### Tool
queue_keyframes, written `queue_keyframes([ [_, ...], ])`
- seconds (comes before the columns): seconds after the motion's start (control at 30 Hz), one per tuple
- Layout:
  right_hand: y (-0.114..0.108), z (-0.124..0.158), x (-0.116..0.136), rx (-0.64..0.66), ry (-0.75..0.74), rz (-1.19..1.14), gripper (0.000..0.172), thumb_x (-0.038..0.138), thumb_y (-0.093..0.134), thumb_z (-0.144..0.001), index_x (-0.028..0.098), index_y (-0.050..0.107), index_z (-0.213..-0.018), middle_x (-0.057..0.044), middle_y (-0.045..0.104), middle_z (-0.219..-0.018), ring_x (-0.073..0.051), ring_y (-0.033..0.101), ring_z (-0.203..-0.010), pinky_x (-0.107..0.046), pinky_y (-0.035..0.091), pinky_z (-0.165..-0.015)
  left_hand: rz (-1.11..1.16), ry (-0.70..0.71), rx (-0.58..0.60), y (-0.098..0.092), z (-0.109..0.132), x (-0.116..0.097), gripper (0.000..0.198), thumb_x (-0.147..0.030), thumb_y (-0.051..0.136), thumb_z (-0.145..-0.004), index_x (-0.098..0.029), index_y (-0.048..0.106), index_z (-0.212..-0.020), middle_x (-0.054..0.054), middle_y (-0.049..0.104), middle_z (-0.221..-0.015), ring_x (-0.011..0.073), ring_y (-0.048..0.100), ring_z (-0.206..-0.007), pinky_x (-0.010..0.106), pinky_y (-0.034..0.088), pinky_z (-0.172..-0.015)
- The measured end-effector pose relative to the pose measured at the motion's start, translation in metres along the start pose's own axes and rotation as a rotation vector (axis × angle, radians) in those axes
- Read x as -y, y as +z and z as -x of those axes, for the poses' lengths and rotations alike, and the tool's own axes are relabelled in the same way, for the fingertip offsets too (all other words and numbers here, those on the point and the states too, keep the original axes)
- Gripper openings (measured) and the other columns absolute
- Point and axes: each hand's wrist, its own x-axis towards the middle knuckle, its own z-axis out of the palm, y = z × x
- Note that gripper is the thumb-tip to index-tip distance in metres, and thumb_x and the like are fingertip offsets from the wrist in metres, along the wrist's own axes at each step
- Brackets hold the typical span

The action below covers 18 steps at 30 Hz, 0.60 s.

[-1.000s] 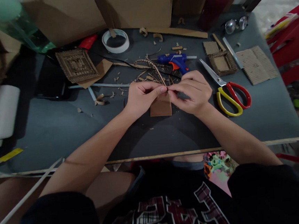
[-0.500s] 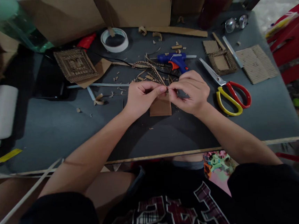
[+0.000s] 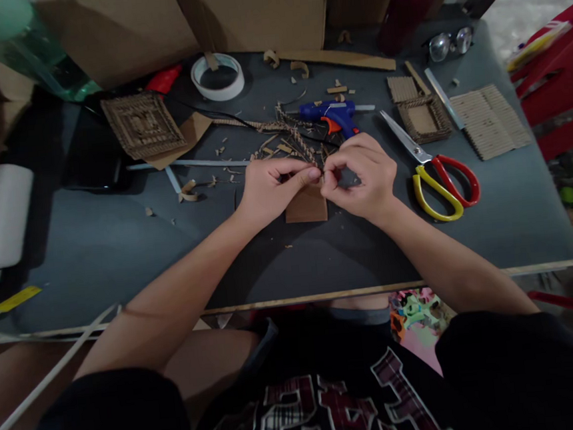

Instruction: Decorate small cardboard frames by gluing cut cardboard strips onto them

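Above a small brown cardboard piece (image 3: 306, 209), the fingertips of my two hands nearly meet. My left hand (image 3: 269, 188) pinches a thin corrugated cardboard strip (image 3: 302, 142) between thumb and forefinger. My right hand (image 3: 366, 176) is closed in a pinch at the strip's near end; the fingers hide most of that end. The strip stretches away from me over a pile of cardboard scraps (image 3: 285, 148). Just beyond my right hand, a blue glue gun (image 3: 332, 112) lies on its side.
Scissors (image 3: 436, 174) with red and yellow handles lie right of my hands. Further right are a small cardboard frame (image 3: 442, 133) and corrugated sheets (image 3: 492, 123). A tape roll (image 3: 236, 85), a layered cardboard square (image 3: 127, 145) and glasses (image 3: 452, 44) sit toward the back.
My right fingers have curled in tighter at the strip's end, and the strip's far part has shifted slightly. My left hand keeps nearly the same place.
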Motion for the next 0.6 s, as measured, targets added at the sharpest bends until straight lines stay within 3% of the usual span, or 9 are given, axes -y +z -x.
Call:
queue_keyframes([
  [0.17, -0.0008, -0.001, 0.001, -0.023, -0.016, -0.061, 0.011, 0.015, 0.055, -0.079, 0.024, 0.057, -0.073, 0.004, 0.059, -0.06, -0.015, 0.059, -0.067, -0.031, 0.05, -0.066, -0.011, -0.001, 0.002, -0.0004, 0.0004, 0.0015, 0.041, -0.06, 0.075, -0.077, -0.02, 0.081, -0.079, 0.004, 0.079, -0.078, 0.013, 0.069, -0.066, 0.022, 0.052, -0.062],
  [0.37, 0.0012, -0.0002, -0.0016, -0.055, -0.028, -0.117, 0.011, 0.014, 0.057, -0.081, 0.023, 0.059, -0.076, 0.004, 0.062, -0.063, -0.015, 0.06, -0.069, -0.031, 0.051, -0.068, -0.046, 0.092, -0.008, -0.0009, 0.0011, -0.0021, 0.036, -0.057, 0.075, -0.079, -0.021, 0.08, -0.078, 0.003, 0.077, -0.074, 0.0103, 0.064, -0.06, 0.024, 0.049, -0.058],
  [0.6, -0.002, -0.0026, 0.0029, -0.075, 0.03, -0.084, 0.011, 0.016, 0.061, -0.082, 0.023, 0.065, -0.075, 0.003, 0.064, -0.06, -0.015, 0.06, -0.067, -0.031, 0.052, -0.068, -0.002, 0.056, -0.051, 0.0013, 0.0013, 0.0006, 0.037, -0.059, 0.075, -0.078, -0.023, 0.08, -0.081, 0.005, 0.08, -0.083, 0.0145, 0.073, -0.073, 0.026, 0.057, -0.07],
])
